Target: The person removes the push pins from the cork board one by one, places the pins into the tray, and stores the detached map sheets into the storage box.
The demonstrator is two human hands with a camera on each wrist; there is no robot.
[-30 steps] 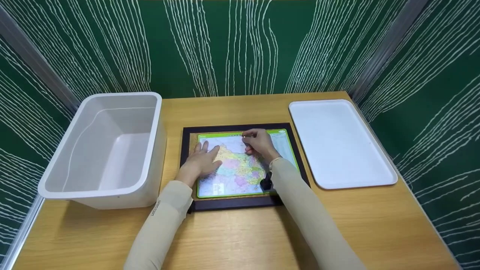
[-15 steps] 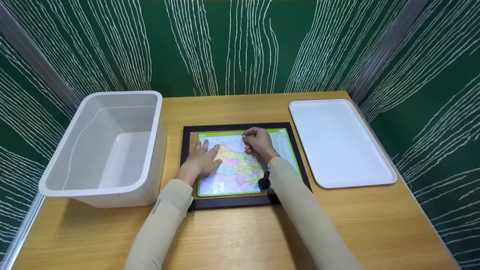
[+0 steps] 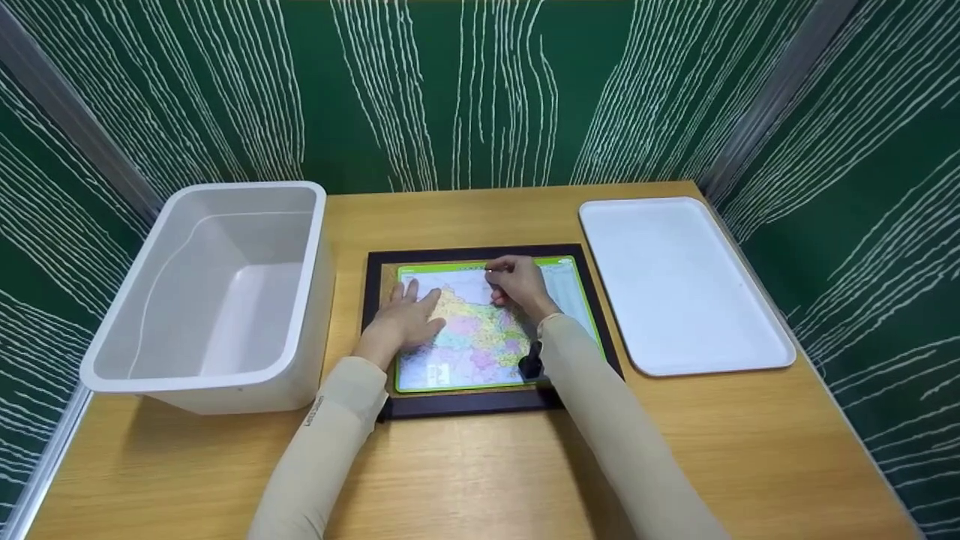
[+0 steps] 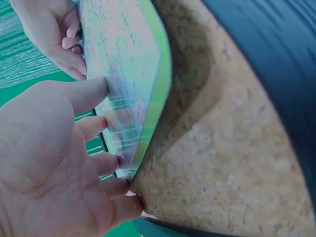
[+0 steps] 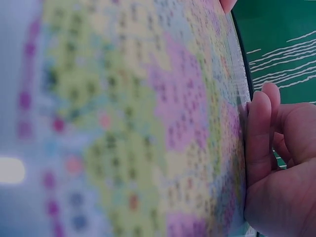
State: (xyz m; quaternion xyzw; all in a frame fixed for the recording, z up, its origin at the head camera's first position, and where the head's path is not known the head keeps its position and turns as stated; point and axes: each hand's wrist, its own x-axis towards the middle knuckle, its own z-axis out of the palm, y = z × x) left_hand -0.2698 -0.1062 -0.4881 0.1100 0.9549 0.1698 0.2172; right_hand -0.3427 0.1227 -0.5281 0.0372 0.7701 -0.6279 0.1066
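Note:
A colorful map sheet [image 3: 465,352] with a bright green border lies on a cork board [image 4: 237,148] inside a dark frame [image 3: 472,406]. My left hand [image 3: 401,322] rests on the map's left part with fingers spread; in the left wrist view its fingertips touch the sheet near a corner. Near the map's top edge, my right hand [image 3: 519,286] has thumb and index finger pinched together at a tiny white pin-like thing [image 3: 489,271], mostly hidden by the fingers. The right wrist view shows the side of this hand [image 5: 281,163] against the map, its pinch not visible.
To the left stands a deep white tub [image 3: 300,330]. A shallow white tray [image 3: 682,292] lies right of the frame, near the right edge of the wooden table [image 3: 465,480]. Green panels with white lines [image 3: 495,90] enclose the back and sides.

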